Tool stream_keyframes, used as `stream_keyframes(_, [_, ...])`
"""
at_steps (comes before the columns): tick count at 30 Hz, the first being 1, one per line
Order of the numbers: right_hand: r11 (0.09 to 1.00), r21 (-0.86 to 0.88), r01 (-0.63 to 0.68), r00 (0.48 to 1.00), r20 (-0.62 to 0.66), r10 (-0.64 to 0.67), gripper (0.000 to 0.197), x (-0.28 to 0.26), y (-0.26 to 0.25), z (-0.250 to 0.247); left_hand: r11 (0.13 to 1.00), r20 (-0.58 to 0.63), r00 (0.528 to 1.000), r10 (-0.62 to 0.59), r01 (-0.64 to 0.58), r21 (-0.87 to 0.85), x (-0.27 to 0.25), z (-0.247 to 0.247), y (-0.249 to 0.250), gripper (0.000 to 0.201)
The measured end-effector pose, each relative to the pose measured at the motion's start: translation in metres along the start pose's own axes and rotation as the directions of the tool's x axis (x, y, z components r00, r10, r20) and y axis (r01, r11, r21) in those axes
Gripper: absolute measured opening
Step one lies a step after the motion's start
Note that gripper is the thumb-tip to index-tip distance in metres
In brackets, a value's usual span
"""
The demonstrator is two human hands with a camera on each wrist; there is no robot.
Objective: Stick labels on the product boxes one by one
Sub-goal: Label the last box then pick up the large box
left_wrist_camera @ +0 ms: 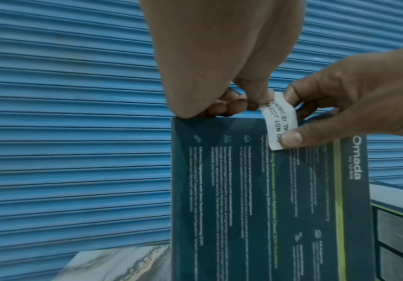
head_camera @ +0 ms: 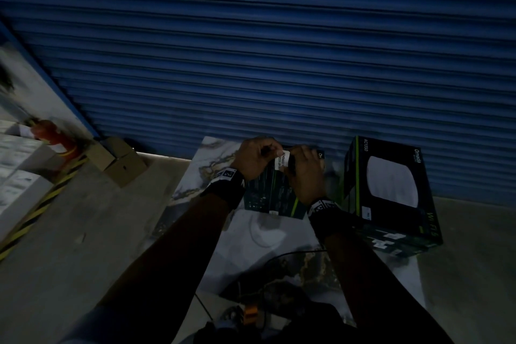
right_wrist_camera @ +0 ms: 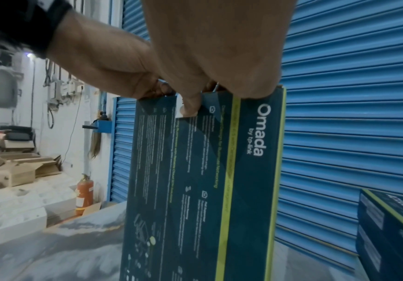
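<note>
Left hand and right hand meet atop the upright box, both pinching one white label over its top edge. Two boxes — the second box at three o'clock; blue shutter at twelve.

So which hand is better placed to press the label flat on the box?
Probably right hand: its thumb already sits on the label against the box; left hand pinches the top end.

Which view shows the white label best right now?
Left wrist: the label is close and sharp, its print partly readable, bent over the box top edge. Head view shows it small and dim; right wrist only a white sliver behind the thumb.
</note>
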State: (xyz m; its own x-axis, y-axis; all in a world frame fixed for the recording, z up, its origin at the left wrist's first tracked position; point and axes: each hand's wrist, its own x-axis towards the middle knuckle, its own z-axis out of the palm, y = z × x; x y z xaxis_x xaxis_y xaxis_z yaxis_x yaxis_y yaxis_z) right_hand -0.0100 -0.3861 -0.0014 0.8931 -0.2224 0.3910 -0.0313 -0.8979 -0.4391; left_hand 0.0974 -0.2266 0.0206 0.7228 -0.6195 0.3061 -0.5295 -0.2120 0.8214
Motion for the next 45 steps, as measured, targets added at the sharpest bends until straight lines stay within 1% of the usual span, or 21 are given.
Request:
stream_keyframes(3, [1.0,-0.002,0.01,1.0,0.023,-0.01,0.029,0.0,0.002,-0.001,1.0,-0.029,0.999,-0.015,0.015,0.009,0.001,0.002,-0.001,0.01])
stream_keyframes(8, [1.0,0.004,0.029,0.998,0.047,-0.03,0.035,0.004,0.005,-0.008,0.999,-0.027,0.999,-0.02,0.021,0.026,0.001,0.003,-0.003,0.009])
stream_keyframes(13, [1.0,0.008,0.018,0.996,0.085,-0.019,0.055,0.015,0.006,-0.015,0.998,-0.004,0.999,-0.032,0.032,0.053,0.001,0.003,-0.008,0.019])
stream_keyframes(16, [0.999,0.019,0.046,0.995,0.09,-0.047,0.053,0.022,0.009,-0.017,0.996,-0.01,0.999,-0.03,0.031,0.085,0.001,0.002,-0.008,0.022])
stream_keyframes(20, [0.991,-0.072,0.116,0.989,0.095,-0.109,0.064,0.022,0.012,-0.015,0.996,-0.024,0.999,-0.037,0.039,0.085,0.001,0.002,-0.003,0.019])
stream_keyframes(22, [0.983,-0.116,0.139,0.989,0.073,-0.131,0.063,0.019,0.014,-0.011,0.996,-0.023,0.999,-0.038,0.04,0.086,0.001,0.002,-0.004,0.015])
stream_keyframes(24, [0.979,-0.139,0.146,0.989,0.059,-0.139,0.062,0.016,0.014,-0.009,0.996,-0.025,0.999,-0.034,0.036,0.087,0.001,0.002,-0.005,0.014])
stream_keyframes(29, [0.974,-0.186,0.132,0.989,0.085,-0.117,0.068,0.017,0.012,-0.007,0.994,-0.035,0.999,-0.035,0.039,0.099,0.004,0.004,-0.006,0.012])
stream_keyframes(34, [0.994,-0.053,0.099,0.994,0.042,-0.097,0.06,0.018,0.013,-0.01,0.988,-0.052,0.998,-0.04,0.047,0.144,0.003,0.004,-0.008,0.012])
stream_keyframes(37, [0.997,-0.024,0.079,0.996,0.046,-0.078,0.056,0.019,0.014,-0.009,0.984,-0.075,0.997,-0.031,0.044,0.174,0.004,0.006,-0.011,0.011])
stream_keyframes(41, [0.995,0.014,0.097,0.995,0.03,-0.098,0.053,0.019,0.016,-0.007,0.963,-0.086,0.996,-0.013,0.035,0.267,0.005,0.009,-0.014,0.009])
stream_keyframes(45, [0.988,0.09,0.124,0.992,0.011,-0.126,0.042,0.019,0.019,-0.008,0.951,-0.093,0.995,0.037,-0.007,0.308,0.005,0.009,-0.008,0.011])
